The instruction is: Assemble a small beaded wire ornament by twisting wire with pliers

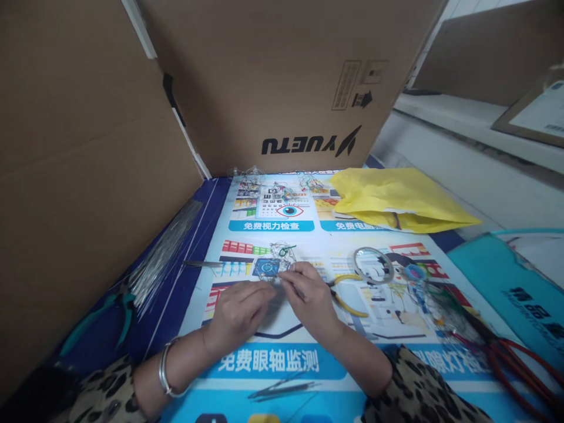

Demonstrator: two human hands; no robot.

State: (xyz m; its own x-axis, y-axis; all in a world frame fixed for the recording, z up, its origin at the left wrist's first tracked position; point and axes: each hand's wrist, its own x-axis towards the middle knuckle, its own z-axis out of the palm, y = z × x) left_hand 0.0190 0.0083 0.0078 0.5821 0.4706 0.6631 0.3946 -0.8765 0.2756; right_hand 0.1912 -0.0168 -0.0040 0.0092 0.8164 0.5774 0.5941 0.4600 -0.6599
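Observation:
My left hand [240,311] and my right hand [314,301] come together over the printed sheet, fingertips almost meeting. The right thumb and forefinger pinch a thin wire piece [285,251], a loose tangle of fine silvery wire with small shiny bits and a green twist. My left fingers are closed in a pinch too, but what lies between them is hidden. Just right of my right hand are pliers with yellow handles [352,302]. Left of the wire piece lie slim metal tweezers [200,264].
Cut straight wires [161,258] and teal-handled pliers [97,323] lie left. On the right are a tape roll [373,265], a yellow bag [400,197], a bundle of wire [452,314] and red-handled scissors [524,370]. Cardboard walls [282,82] stand behind and left.

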